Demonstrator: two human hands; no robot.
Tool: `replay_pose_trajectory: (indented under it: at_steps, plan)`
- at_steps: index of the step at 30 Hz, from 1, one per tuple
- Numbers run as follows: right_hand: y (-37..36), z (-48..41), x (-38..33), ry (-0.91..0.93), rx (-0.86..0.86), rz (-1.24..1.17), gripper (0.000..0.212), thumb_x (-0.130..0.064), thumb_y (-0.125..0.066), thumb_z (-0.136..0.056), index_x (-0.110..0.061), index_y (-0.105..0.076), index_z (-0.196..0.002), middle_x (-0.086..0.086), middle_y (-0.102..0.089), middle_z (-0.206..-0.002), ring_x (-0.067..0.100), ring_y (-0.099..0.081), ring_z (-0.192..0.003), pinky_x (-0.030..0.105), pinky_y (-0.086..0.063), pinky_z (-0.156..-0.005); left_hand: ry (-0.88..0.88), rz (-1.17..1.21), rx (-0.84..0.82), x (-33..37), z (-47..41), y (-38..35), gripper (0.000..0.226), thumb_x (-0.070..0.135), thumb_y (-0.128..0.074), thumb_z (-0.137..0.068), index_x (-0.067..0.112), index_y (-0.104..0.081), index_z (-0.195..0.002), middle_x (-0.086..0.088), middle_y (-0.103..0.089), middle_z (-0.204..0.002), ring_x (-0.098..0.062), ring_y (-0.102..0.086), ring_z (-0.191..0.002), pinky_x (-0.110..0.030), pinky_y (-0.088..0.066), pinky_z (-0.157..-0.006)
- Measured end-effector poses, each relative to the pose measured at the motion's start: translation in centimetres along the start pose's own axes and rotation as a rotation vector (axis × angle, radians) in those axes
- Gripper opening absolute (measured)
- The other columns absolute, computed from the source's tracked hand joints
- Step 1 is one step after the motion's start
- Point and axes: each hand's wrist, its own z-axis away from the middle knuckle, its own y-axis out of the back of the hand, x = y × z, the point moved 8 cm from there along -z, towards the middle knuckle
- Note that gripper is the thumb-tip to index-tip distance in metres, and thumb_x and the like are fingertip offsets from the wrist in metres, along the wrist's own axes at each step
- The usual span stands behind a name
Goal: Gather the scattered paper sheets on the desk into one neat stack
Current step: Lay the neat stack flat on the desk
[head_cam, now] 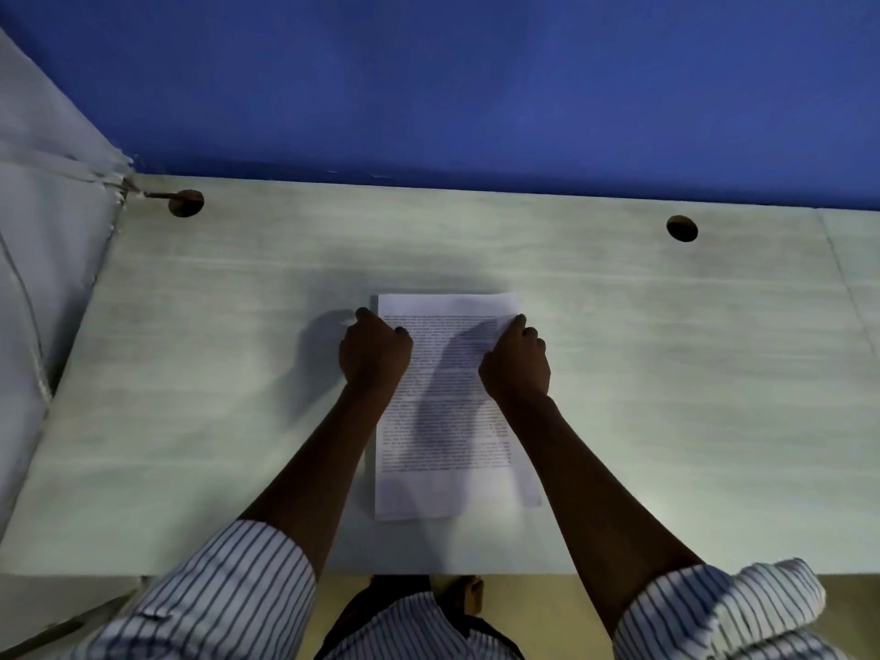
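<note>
The left hand (374, 350) and right hand (516, 359) sit with fingers curled on either side of the paper stack (443, 421), each pinching a long edge near the far corners, thumbs on the printed top sheet. The stack lies flat at the middle of the surface (666, 397), its long side running away from the person. A lower sheet peeks out along the left edge, and another is slightly askew at the near right corner.

The surface is pale, faintly wood-grained board, bare on both sides of the stack, with wide open room to left and right. Two round cable holes sit near its far edge, one at the left (185, 203) and one at the right (682, 228), both well apart from the papers. A seam (847, 288) crosses the board at the far right.

A blue wall (428, 88) rises directly behind the far edge. A pale side panel (47, 231) closes off the left end. The near edge lies just past the rolled striped sleeves (238, 588), with yellowish floor (852, 607) and a foot (464, 595) below it.
</note>
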Motion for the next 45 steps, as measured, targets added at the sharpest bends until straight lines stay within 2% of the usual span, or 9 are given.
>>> replay_pose_trajectory:
  at_steps: [5,8,14,26,33,35,38,41,45]
  plan:
    - [1.1,-3.2,-2.2,0.077,-0.148,0.162,0.106,-0.016,-0.071,-0.082,-0.025,0.002,-0.158,0.016,-0.035,-0.145,0.037,-0.047,-0.125,0.048,-0.046,-0.094,-0.236,-0.250,-0.029,2.6,-2.5,-0.7,0.080,0.038,-0.058,-0.096,0.020,-0.011,-0.159,-0.019,-0.050,-0.142,-0.037,-0.059,-0.119,-0.046,-0.051,-0.093]
    - [1.2,-4.9,-2.8,0.092,-0.279,0.250,0.114,-0.017,-0.079,-0.077,-0.033,0.001,-0.157,0.017,-0.032,-0.147,0.038,-0.052,-0.124,0.045,-0.047,-0.093,-0.291,-0.370,-0.129,3.7,-3.9,-1.8,0.071,0.046,-0.057,-0.096,0.025,-0.025,-0.156,-0.019,-0.041,-0.148,-0.038,-0.053,-0.125,-0.045,-0.048,-0.096]
    - [1.4,-6.0,-2.9,0.094,-0.339,0.296,0.088,-0.015,-0.081,-0.072,-0.021,-0.032,-0.145,0.016,-0.035,-0.134,0.039,-0.061,-0.109,0.040,-0.048,-0.084,-0.317,-0.429,-0.116,4.2,-5.2,-2.4,0.052,0.045,-0.066,-0.091,0.012,-0.057,-0.129,-0.016,-0.055,-0.128,-0.034,-0.061,-0.112,-0.040,-0.053,-0.088]
    - [1.0,-5.2,-2.5,0.080,-0.352,0.231,0.089,-0.008,-0.086,-0.065,-0.014,-0.035,-0.138,0.019,-0.037,-0.128,0.042,-0.062,-0.103,0.039,-0.048,-0.078,-0.391,-0.440,-0.053,3.8,-5.1,-3.1,0.043,0.041,-0.066,-0.092,0.011,-0.062,-0.123,-0.017,-0.055,-0.127,-0.033,-0.061,-0.109,-0.039,-0.054,-0.086]
    - [0.6,-3.8,-1.5,0.099,-0.292,0.189,0.104,-0.025,-0.083,-0.075,-0.020,-0.015,-0.154,0.022,-0.028,-0.144,0.044,-0.044,-0.127,0.049,-0.046,-0.097,-0.409,-0.513,-0.004,3.8,-4.3,-3.3,0.044,0.040,-0.056,-0.096,0.008,-0.057,-0.127,-0.019,-0.050,-0.134,-0.037,-0.047,-0.125,-0.048,-0.046,-0.098]
    - [0.8,-1.2,-0.9,0.179,-0.157,0.248,0.105,-0.046,-0.076,-0.080,-0.019,-0.009,-0.157,0.022,-0.019,-0.157,0.043,-0.027,-0.141,0.056,-0.037,-0.108,-0.443,-0.563,-0.005,4.9,-4.1,-3.6,0.047,0.041,-0.054,-0.097,0.008,-0.054,-0.131,-0.018,-0.048,-0.139,-0.038,-0.043,-0.131,-0.053,-0.037,-0.108]
    - [-0.8,6.1,-0.6,0.507,0.009,0.156,0.087,-0.062,-0.063,-0.082,-0.012,-0.038,-0.149,0.021,-0.034,-0.156,0.039,-0.033,-0.143,0.060,-0.033,-0.111,-0.571,-0.585,-0.055,7.1,-3.5,-4.6,0.050,0.043,-0.049,-0.098,0.008,-0.053,-0.134,-0.018,-0.048,-0.140,-0.038,-0.042,-0.131,-0.054,-0.030,-0.113]
    - [-5.0,13.9,1.1,0.771,-0.056,0.183,0.078,-0.065,-0.067,-0.077,-0.016,-0.055,-0.138,0.016,-0.044,-0.151,0.035,-0.039,-0.141,0.062,-0.032,-0.112,-0.665,-0.583,-0.098,8.7,-2.9,-5.7,0.050,0.043,-0.049,-0.098,0.007,-0.056,-0.131,-0.019,-0.051,-0.136,-0.038,-0.047,-0.126,-0.051,-0.036,-0.108]
    - [-7.7,17.3,2.7,0.867,-0.099,0.310,0.078,-0.052,-0.078,-0.071,-0.016,-0.056,-0.137,0.016,-0.047,-0.149,0.036,-0.039,-0.141,0.059,-0.030,-0.115,-0.725,-0.564,-0.099,9.9,-2.3,-6.4,0.044,0.038,-0.051,-0.098,0.005,-0.060,-0.125,-0.019,-0.054,-0.130,-0.037,-0.051,-0.121,-0.047,-0.044,-0.098]
